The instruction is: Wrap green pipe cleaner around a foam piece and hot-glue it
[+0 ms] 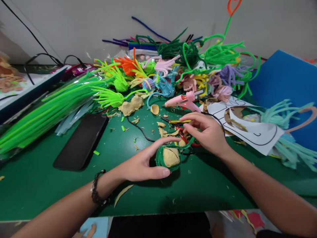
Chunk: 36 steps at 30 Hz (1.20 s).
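Note:
My left hand (146, 160) is wrapped round a tan, rough-looking lump (171, 157) whose side is coiled with dark green pipe cleaner (160, 158). Its thumb presses the near side and its index finger reaches over the far side. A free length of the green strand runs right, toward my right hand (206, 132), and passes behind its bent fingers. They appear closed on it, though the grip itself is partly hidden. Just beyond those fingertips lies a dark-tipped tool (173, 121) with a yellow edge; red handles (184, 137) show below, partly covered by my hand.
A pink glue gun (184, 100) lies behind my right hand, its black cord crossing the table. A phone (81, 142) and bagged green pipe cleaners (49, 109) are at left. Pipe-cleaner tufts (163, 84) crowd the back. Cut white paper (257, 129) and a blue board (287, 92) are right.

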{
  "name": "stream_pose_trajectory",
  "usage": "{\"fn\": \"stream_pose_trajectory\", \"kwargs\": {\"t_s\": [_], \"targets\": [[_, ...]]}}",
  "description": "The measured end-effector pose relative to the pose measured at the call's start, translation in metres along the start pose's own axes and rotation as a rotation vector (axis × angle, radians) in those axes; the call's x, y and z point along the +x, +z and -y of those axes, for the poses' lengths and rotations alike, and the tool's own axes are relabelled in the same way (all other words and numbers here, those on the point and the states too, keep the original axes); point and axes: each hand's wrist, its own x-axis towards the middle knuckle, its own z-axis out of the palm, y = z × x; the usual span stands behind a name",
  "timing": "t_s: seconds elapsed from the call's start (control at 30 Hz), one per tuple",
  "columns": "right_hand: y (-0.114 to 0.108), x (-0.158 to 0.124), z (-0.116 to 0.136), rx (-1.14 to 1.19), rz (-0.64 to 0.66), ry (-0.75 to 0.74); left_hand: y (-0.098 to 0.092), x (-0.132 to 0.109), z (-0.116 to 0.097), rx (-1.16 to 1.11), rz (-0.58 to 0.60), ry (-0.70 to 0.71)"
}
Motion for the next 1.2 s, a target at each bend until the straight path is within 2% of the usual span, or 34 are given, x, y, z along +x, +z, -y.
{"fn": "stream_pose_trajectory", "kwargs": {"t_s": [0.1,0.2,0.27,0.33,0.43,0.53,0.8,1.0,1.2], "targets": [[-0.005,0.002,-0.003,-0.11,-0.126,-0.031,0.002,0.001,0.0,0.142,-0.027,0.008],[-0.005,-0.002,0.002,-0.155,-0.172,-0.16,0.006,0.003,0.002,0.389,-0.049,-0.031],[-0.003,-0.006,0.01,-0.147,-0.085,-0.277,0.009,0.004,0.003,0.532,-0.063,-0.023],[0.0,-0.009,0.018,-0.12,0.078,-0.371,0.01,0.005,0.005,0.608,-0.102,0.024],[0.003,-0.012,0.024,-0.066,0.251,-0.436,0.011,0.005,0.007,0.675,-0.187,0.083],[0.005,-0.013,0.023,-0.063,0.303,-0.444,0.012,0.005,0.009,0.772,-0.245,0.105],[0.01,-0.016,0.022,-0.073,0.303,-0.354,0.012,0.002,0.011,1.0,-0.337,0.12],[0.012,-0.017,0.024,-0.062,0.348,-0.286,0.011,0.002,0.008,1.267,-0.295,0.176],[0.01,-0.015,0.021,-0.071,0.467,-0.313,0.015,0.003,0.005,1.339,-0.226,0.148]]}}
